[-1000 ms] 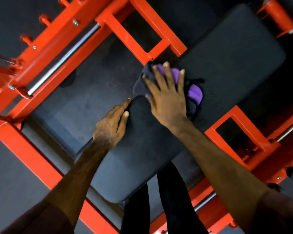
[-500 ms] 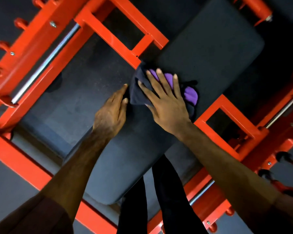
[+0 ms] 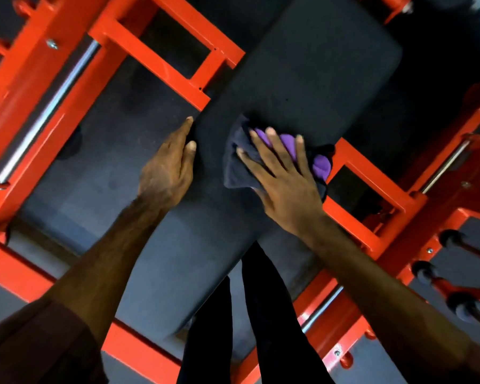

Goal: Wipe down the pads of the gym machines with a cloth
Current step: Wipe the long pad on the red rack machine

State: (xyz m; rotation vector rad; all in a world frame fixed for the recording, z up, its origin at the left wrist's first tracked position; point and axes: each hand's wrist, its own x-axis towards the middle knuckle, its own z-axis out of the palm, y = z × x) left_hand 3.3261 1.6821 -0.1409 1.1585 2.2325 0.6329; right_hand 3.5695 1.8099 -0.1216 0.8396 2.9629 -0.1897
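Note:
A long black pad point(image 3: 311, 79) of a red gym machine runs diagonally from lower left to upper right. A dark cloth with purple patches point(image 3: 237, 167) lies bunched on the pad near its right edge. My right hand point(image 3: 280, 173) presses flat on the cloth with fingers spread and straight. My left hand point(image 3: 168, 167) rests on the pad's left edge, fingers straight along the rim, thumb on top. The two hands are a short gap apart.
The red steel frame point(image 3: 161, 59) surrounds the pad, with a chrome rod point(image 3: 47, 112) at left and another point(image 3: 444, 167) at right. Black-tipped pegs point(image 3: 424, 270) stick out at lower right. My dark trouser legs point(image 3: 261, 328) stand below the pad on dark flooring.
My right hand has slid the cloth across the pad from its left edge toward its right edge. My left hand stays on the left rim. The view shifted.

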